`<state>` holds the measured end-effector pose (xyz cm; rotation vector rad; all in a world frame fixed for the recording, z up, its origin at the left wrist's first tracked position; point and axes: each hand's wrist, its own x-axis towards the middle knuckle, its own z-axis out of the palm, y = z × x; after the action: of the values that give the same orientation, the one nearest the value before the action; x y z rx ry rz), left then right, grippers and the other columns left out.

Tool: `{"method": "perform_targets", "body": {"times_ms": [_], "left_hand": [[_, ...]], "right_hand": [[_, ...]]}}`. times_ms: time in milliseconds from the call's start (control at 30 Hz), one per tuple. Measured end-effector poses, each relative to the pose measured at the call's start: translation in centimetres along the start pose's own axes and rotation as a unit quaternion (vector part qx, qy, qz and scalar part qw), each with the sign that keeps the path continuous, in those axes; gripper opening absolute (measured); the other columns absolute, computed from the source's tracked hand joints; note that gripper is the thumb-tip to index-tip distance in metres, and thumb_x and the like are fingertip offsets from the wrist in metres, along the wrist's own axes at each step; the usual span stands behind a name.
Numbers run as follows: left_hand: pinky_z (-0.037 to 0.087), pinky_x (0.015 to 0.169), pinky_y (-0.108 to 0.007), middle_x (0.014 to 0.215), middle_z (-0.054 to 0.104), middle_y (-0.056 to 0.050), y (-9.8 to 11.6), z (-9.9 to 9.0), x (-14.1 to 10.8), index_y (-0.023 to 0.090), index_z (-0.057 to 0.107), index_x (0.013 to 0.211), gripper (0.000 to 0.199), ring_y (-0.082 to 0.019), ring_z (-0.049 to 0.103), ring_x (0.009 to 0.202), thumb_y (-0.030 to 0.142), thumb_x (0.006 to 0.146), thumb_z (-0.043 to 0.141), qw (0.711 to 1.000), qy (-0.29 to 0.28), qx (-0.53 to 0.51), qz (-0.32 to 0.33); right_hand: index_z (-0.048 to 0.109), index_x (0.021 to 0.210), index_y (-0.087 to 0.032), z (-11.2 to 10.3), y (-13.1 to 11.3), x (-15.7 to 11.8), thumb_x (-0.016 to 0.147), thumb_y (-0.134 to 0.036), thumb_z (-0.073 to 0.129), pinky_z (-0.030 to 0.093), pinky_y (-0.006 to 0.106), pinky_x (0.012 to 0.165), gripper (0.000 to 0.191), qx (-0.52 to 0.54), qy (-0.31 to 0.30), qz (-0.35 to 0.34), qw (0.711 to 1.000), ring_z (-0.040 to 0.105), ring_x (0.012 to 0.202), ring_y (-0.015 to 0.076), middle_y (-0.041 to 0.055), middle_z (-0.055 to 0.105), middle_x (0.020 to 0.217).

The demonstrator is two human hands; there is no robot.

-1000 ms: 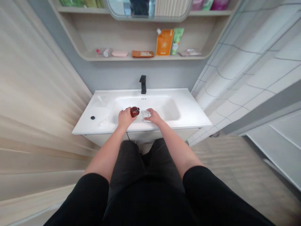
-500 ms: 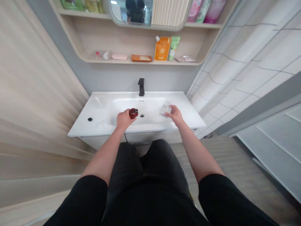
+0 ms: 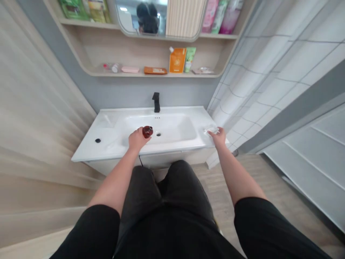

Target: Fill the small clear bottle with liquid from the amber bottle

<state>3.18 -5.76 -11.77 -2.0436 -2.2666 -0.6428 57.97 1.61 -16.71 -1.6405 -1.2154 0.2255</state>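
Near the middle of the frame, the fingers (image 3: 140,133) of the left hand (image 3: 137,140) curl closed around a small amber bottle (image 3: 147,131), which sits over the front edge of the white sink basin (image 3: 172,124), just left of the drain (image 3: 158,134). Further right, the right hand (image 3: 219,138) pinches a small clear object (image 3: 211,130) between nearly closed fingers, above the right end of the sink's flat rim, well apart from the bottle and below the black faucet's (image 3: 155,101) level in the frame
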Motion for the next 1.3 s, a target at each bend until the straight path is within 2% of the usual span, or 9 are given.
{"method": "perform_targets", "body": {"times_ms": [200, 333, 433, 567, 667, 767, 967, 1133, 1300], "left_hand": [[0.058, 0.097, -0.044, 0.131, 0.080, -0.018, -0.1, 0.0, 0.0, 0.023, 0.063, 0.141, 0.068, -0.040, 0.077, 0.120, 0.058, 0.087, 0.086, 1.000, 0.000, -0.006, -0.007], [0.060, 0.099, -0.045, 0.131, 0.081, -0.016, 0.0, -0.3, 0.1, 0.025, 0.064, 0.140, 0.071, -0.040, 0.078, 0.122, 0.059, 0.084, 0.090, 0.998, 0.001, -0.048, -0.032], [0.061, 0.100, -0.046, 0.129, 0.082, -0.015, 0.5, -0.9, -0.2, 0.025, 0.065, 0.140, 0.074, -0.040, 0.078, 0.123, 0.060, 0.081, 0.093, 0.991, 0.015, -0.109, -0.073], [0.060, 0.105, -0.047, 0.132, 0.081, -0.017, 2.2, -1.9, -1.6, 0.023, 0.060, 0.146, 0.085, -0.039, 0.078, 0.125, 0.055, 0.077, 0.098, 0.970, 0.069, -0.213, -0.100], [0.061, 0.105, -0.046, 0.130, 0.081, -0.015, 4.2, -2.6, -3.3, 0.024, 0.059, 0.143, 0.085, -0.036, 0.079, 0.121, 0.049, 0.073, 0.102, 0.942, 0.077, -0.312, -0.099], [0.062, 0.103, -0.046, 0.122, 0.082, -0.011, 6.0, -2.8, -4.9, 0.024, 0.064, 0.132, 0.074, -0.032, 0.080, 0.112, 0.043, 0.072, 0.103, 0.912, 0.058, -0.399, -0.077], [0.059, 0.110, -0.052, 0.130, 0.075, -0.016, 6.3, -2.0, -6.3, 0.019, 0.068, 0.131, 0.079, -0.036, 0.074, 0.123, 0.037, 0.065, 0.106, 0.897, 0.078, -0.432, -0.053], [0.062, 0.100, -0.048, 0.152, 0.066, -0.019, 1.8, -1.9, -6.7, 0.023, 0.065, 0.145, 0.078, -0.034, 0.072, 0.129, 0.038, 0.077, 0.098, 0.881, 0.013, -0.472, -0.012], [0.063, 0.099, -0.049, 0.138, 0.076, -0.017, -1.5, -2.1, -7.1, 0.023, 0.072, 0.131, 0.055, -0.031, 0.078, 0.115, 0.043, 0.084, 0.092, 0.882, -0.009, -0.467, -0.060]], "right_hand": [[0.061, 0.131, -0.022, -0.3, -0.8, 0.0, 0.058, -0.057, 0.098, 0.054, 0.060, 0.114, 0.088, 0.000, -0.018, 0.080, 0.997, 0.070, 0.122, 0.0374, 0.0156, 0.071, 0.130], [0.055, 0.148, -0.022, -1.6, -2.4, -1.6, 0.070, -0.061, 0.092, 0.053, 0.059, 0.119, 0.095, 0.043, 0.042, 0.005, 0.998, 0.063, 0.141, 0.0392, 0.0196, 0.063, 0.151], [0.059, 0.146, -0.023, -1.8, -5.2, -4.7, 0.089, -0.060, 0.077, 0.056, 0.058, 0.116, 0.070, 0.064, 0.103, -0.082, 0.989, 0.066, 0.140, 0.0361, 0.0173, 0.067, 0.146], [0.072, 0.127, -0.024, 1.7, -11.1, -10.2, 0.093, -0.052, 0.076, 0.063, 0.055, 0.104, 0.044, 0.110, -0.105, -0.189, 0.970, 0.074, 0.122, 0.0348, 0.0151, 0.077, 0.128], [0.063, 0.153, -0.027, 6.3, -16.1, -14.2, 0.087, -0.052, 0.086, 0.063, 0.056, 0.108, 0.074, 0.163, -0.302, -0.234, 0.910, 0.070, 0.135, 0.0362, 0.0173, 0.069, 0.151], [0.044, 0.171, -0.029, 10.5, -20.4, -17.5, 0.077, -0.055, 0.096, 0.058, 0.059, 0.118, 0.111, 0.226, -0.400, -0.229, 0.858, 0.060, 0.151, 0.0399, 0.0192, 0.050, 0.174], [0.057, 0.159, -0.023, 14.5, -24.1, -20.4, 0.074, -0.044, 0.093, 0.058, 0.054, 0.117, 0.095, 0.271, -0.419, -0.191, 0.845, 0.074, 0.131, 0.0379, 0.0139, 0.075, 0.147], [0.057, 0.155, -0.019, 15.7, -23.0, -19.7, 0.070, -0.054, 0.097, 0.059, 0.054, 0.117, 0.100, 0.281, -0.402, -0.132, 0.861, 0.074, 0.131, 0.0376, 0.0165, 0.075, 0.144], [0.057, 0.154, -0.020, 16.4, -22.1, -19.4, 0.064, -0.050, 0.100, 0.056, 0.056, 0.121, 0.104, 0.263, -0.390, -0.112, 0.875, 0.074, 0.130, 0.0365, 0.0154, 0.075, 0.143]]}}
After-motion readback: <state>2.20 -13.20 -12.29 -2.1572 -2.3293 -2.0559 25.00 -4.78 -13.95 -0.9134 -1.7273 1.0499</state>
